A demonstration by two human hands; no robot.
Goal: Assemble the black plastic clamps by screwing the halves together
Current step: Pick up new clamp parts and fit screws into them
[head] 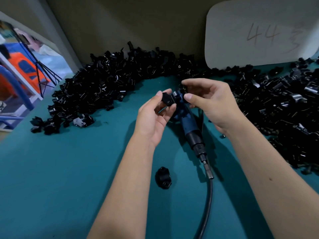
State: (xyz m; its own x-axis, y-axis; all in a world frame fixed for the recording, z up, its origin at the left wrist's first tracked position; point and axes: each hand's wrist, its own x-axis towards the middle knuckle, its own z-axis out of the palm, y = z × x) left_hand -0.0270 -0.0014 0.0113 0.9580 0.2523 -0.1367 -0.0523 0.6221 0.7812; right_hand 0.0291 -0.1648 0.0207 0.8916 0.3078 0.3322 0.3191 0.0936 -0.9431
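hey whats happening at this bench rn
A person is putting black plastic clamps together by hand. The left hand pinches one clamp half, and the right hand holds another black piece close beside it, above the teal table. A blue powered screwdriver lies on the table under the hands, untouched. One assembled-looking clamp sits near the person, and loose parts are heaped in a big pile along the back.
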